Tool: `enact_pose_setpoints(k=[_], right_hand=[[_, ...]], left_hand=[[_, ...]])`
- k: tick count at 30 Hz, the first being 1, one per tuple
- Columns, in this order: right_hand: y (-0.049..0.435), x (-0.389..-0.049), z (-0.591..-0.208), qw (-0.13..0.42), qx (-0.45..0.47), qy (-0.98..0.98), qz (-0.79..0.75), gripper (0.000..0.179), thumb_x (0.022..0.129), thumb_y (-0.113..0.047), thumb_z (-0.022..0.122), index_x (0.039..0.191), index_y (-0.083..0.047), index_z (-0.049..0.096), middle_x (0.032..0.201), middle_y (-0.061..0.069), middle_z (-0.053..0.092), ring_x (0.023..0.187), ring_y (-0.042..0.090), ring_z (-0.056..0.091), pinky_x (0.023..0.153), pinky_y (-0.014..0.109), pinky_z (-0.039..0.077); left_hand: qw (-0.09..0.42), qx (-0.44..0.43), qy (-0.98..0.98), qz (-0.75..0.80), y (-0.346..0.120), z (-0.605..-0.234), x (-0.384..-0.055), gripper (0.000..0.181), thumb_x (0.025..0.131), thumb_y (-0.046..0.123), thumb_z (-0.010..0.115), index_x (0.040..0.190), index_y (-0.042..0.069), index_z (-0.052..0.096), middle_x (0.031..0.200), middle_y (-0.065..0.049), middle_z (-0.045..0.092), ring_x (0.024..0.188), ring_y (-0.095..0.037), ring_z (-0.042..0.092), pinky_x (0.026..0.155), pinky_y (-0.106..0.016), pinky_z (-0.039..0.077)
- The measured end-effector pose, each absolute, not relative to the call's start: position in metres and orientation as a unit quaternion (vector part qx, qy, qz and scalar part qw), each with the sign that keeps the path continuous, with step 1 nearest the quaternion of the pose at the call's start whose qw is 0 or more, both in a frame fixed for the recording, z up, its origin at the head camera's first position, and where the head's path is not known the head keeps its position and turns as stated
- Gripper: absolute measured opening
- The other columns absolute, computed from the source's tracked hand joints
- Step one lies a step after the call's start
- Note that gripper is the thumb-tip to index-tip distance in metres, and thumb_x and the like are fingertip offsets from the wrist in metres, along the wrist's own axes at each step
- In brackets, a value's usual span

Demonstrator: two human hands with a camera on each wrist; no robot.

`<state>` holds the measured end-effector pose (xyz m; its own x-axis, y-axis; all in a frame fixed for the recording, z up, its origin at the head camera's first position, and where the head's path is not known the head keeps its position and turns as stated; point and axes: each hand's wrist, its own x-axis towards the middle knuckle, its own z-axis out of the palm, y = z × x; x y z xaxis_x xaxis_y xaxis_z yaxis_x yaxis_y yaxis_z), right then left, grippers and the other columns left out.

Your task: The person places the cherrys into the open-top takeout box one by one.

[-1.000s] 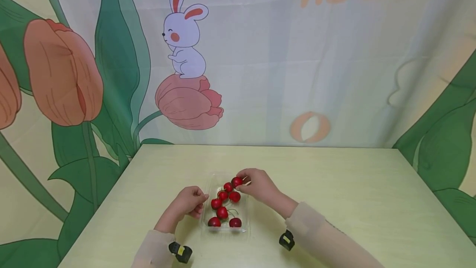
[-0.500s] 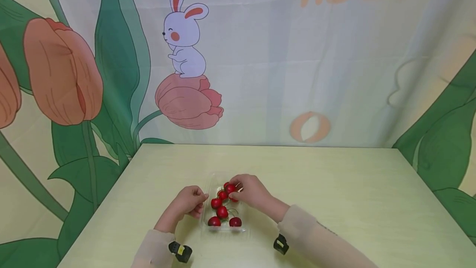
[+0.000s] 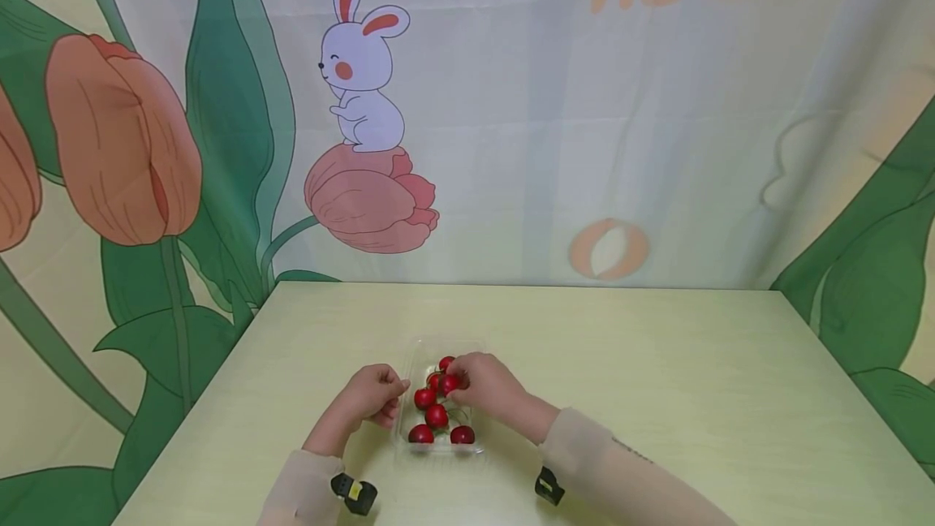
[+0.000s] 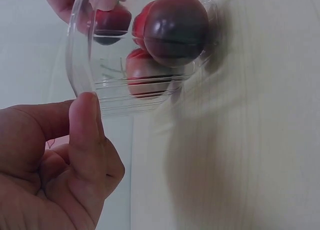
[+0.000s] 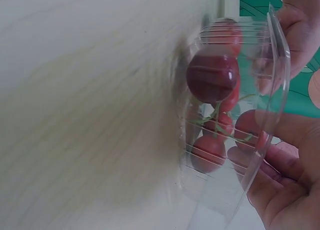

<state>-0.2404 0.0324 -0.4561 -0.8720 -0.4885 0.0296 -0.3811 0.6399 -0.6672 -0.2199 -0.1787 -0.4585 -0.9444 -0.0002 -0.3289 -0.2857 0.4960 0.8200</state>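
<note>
A clear plastic box (image 3: 440,450) holds several red cherries (image 3: 436,416), some with green stems. My left hand (image 3: 372,394) pinches the box's left rim between thumb and finger; the left wrist view shows this rim (image 4: 79,44) close up. Over the box's right side, my right hand (image 3: 488,385) reaches in and pinches one cherry (image 3: 449,384) among the others. In the right wrist view, the fingers (image 5: 277,122) lie behind the transparent wall, partly blurred by it. They partly hide the cherries at the box's right side.
The box stands on a pale yellow table (image 3: 657,396). Behind the table hangs a printed curtain (image 3: 504,144) with a rabbit and tulips. Black wrist devices sit beneath the left sleeve (image 3: 303,489) and right sleeve (image 3: 621,469).
My right hand has moved left and toward me, carrying the cherry from the box's far right corner to its middle. The left hand and the box have stayed put.
</note>
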Motion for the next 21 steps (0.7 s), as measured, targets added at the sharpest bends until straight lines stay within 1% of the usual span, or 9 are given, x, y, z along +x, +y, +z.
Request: enact_pose_setpoints(k=[3,7,14,17,21], right_hand=[[0.031,-0.241,-0.459,0.067,-0.249,0.911,-0.323,0.022,0.087,-0.005,0.079,0.107,0.002,0.073,0.098,0.010,0.073,0.082,0.014,0.061,0.074,0.025,0.055],[0.028,-0.240,-0.460,0.062,-0.254,0.920,-0.292,0.023,0.086,-0.007,0.079,0.108,0.000,0.074,0.096,0.008,0.072,0.081,0.012,0.057,0.074,0.024,0.054],[0.025,-0.235,-0.458,0.054,-0.263,0.929,-0.255,0.023,0.087,-0.011,0.081,0.106,-0.002,0.074,0.099,0.007,0.073,0.086,0.014,0.062,0.083,0.028,0.058],[0.024,-0.235,-0.459,0.057,-0.259,0.932,-0.249,0.020,0.087,-0.012,0.080,0.104,-0.003,0.074,0.095,0.005,0.071,0.082,0.013,0.059,0.081,0.027,0.057],[0.021,-0.236,-0.462,0.059,-0.250,0.936,-0.241,0.017,0.088,-0.011,0.079,0.102,-0.004,0.074,0.089,0.002,0.066,0.077,0.012,0.052,0.074,0.023,0.051]], left_hand=[[0.144,-0.085,0.854,0.493,-0.179,-0.458,-0.220,0.020,0.104,0.014,0.059,0.088,0.003,0.056,0.069,-0.003,0.050,0.054,-0.011,0.052,0.051,-0.021,0.056],[0.143,-0.086,0.854,0.493,-0.178,-0.458,-0.220,0.020,0.103,0.015,0.059,0.088,0.003,0.056,0.069,-0.003,0.051,0.053,-0.011,0.052,0.051,-0.021,0.056],[0.141,-0.087,0.856,0.489,-0.178,-0.457,-0.220,0.020,0.103,0.015,0.060,0.088,0.003,0.056,0.069,-0.003,0.051,0.053,-0.011,0.052,0.051,-0.021,0.056],[0.142,-0.088,0.857,0.488,-0.178,-0.458,-0.221,0.020,0.103,0.015,0.060,0.088,0.003,0.056,0.069,-0.003,0.051,0.054,-0.011,0.052,0.051,-0.021,0.056],[0.142,-0.088,0.857,0.488,-0.178,-0.459,-0.221,0.020,0.103,0.015,0.060,0.088,0.003,0.056,0.069,-0.003,0.051,0.054,-0.011,0.052,0.051,-0.021,0.056]])
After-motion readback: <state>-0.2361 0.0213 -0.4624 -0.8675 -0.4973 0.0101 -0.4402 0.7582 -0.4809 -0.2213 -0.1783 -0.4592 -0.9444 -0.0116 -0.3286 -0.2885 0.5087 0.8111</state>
